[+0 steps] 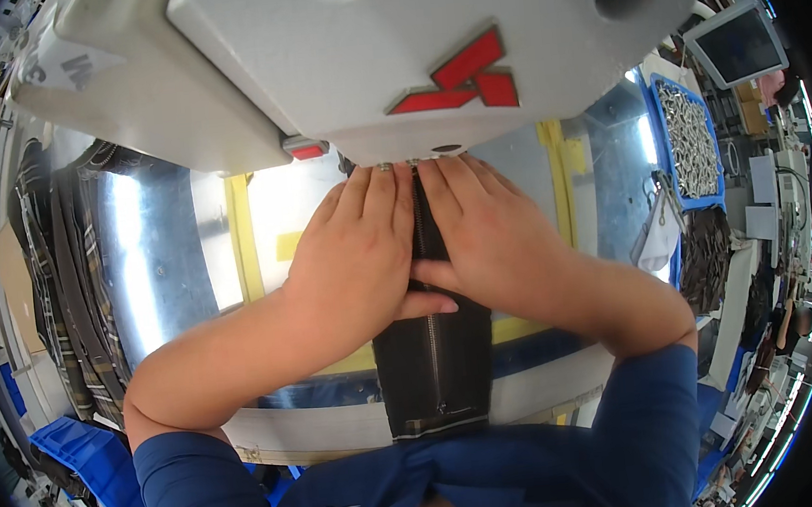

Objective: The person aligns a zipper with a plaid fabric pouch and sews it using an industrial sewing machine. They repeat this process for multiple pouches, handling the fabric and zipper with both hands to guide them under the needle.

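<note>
A long black fabric piece [397, 370] runs from beneath the sewing machine head [333, 76] toward my body and over the table's near edge. Down its middle lies a metal-toothed zipper [436, 367]. My left hand [357, 243] rests flat on the fabric left of the zipper, fingers stretched forward and thumb reaching across it. On the zipper's right side my right hand [486, 232] lies likewise, fingers forward, thumb pointing inward just above the left thumb. Both sets of fingertips are close under the machine head, which hides the needle area.
Yellow tape strips [244, 234] mark the shiny metal tabletop [150, 247]. Dark and plaid fabric pieces [66, 283] hang at the left, above a blue crate [87, 465]. At the right are a blue tray [690, 137] of metal parts, dark cloth [706, 261] and a small screen [737, 43].
</note>
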Demonstrator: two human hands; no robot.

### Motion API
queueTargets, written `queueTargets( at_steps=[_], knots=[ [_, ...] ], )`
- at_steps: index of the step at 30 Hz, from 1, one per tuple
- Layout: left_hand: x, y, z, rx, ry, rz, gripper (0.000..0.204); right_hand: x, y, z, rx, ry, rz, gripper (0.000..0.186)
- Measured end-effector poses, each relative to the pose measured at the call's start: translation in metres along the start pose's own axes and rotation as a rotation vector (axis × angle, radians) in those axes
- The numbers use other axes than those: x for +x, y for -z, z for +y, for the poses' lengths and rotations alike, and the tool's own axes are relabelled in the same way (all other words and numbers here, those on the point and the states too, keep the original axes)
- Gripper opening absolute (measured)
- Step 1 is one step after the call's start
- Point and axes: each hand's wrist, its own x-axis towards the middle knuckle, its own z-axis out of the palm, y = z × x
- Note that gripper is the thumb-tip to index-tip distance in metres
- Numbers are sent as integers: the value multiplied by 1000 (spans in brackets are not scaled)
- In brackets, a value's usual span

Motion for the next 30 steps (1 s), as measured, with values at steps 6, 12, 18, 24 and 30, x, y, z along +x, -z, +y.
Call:
queueTargets(
  at_steps=[6,12,18,24,30],
  knots=[
    [4,1,-1,-31,1,3,125,1,0,-1,4,-14,14,92],
    [5,0,-1,8,-4,30,119,1,0,-1,-18,-14,5,92],
    [5,0,0,11,1,23,120,1,-2,0,-25,-8,20,93],
    [4,0,1,29,-11,15,120,1,-1,1,-77,20,37,94],
    [2,-1,-2,10,-34,40,120,0,-8,3,-12,-4,60,96]
  ],
)
